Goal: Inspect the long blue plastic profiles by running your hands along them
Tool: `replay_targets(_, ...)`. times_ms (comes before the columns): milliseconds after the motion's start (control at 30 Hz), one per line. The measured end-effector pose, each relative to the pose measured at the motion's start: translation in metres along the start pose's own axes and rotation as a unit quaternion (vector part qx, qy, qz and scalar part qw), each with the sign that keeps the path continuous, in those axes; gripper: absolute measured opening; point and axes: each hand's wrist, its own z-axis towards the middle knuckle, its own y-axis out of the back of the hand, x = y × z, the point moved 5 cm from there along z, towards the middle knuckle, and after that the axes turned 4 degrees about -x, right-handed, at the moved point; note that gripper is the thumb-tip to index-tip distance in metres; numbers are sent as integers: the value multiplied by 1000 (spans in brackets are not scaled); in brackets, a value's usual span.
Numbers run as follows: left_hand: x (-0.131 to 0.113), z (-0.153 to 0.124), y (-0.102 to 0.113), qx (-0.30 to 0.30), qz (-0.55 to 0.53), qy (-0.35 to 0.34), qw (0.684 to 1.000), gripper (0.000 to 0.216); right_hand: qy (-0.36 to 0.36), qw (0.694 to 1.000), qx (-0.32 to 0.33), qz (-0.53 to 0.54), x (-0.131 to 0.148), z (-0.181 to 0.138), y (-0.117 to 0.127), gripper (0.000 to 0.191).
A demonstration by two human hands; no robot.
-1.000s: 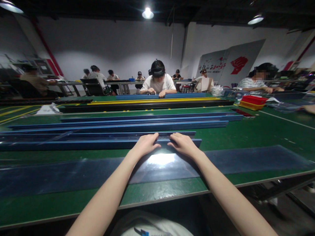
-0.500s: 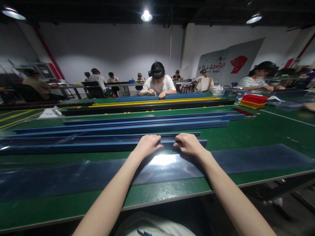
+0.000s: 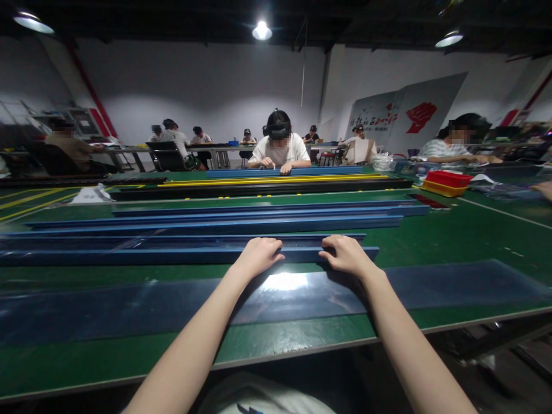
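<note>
A long blue channel-shaped strip (image 3: 172,256) lies across the green table in front of me, its right end just beyond my right hand. My left hand (image 3: 261,254) curls its fingers over the near wall of this strip, thumb on the side facing me. Farther right, my right hand (image 3: 345,253) grips the same wall in the same way, with a gap between the two hands. Beneath my forearms a flat, clear plastic sheet (image 3: 284,296) stretches along the near table edge and reflects the light.
Beyond the gripped strip lie more blue strips (image 3: 276,222), then black and yellow strips (image 3: 280,180). A red and yellow bin (image 3: 446,183) and a dark phone-like object (image 3: 431,201) sit at right. A co-worker (image 3: 279,144) sits opposite, handling another blue strip.
The gripped blue strip has slid to the right, and my right hand has moved right with it. My left hand stays nearly in place. The view has shifted slightly.
</note>
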Motion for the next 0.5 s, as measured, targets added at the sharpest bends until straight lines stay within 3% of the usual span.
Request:
replay_targets(300,-1,0,-1,6,-11,9,1000,15,80,996,-19,30,37,10,-13,26)
replay_targets(500,-1,0,-1,-4,-2,2,1000,17,116,993,-32,9,41,13,-13,23)
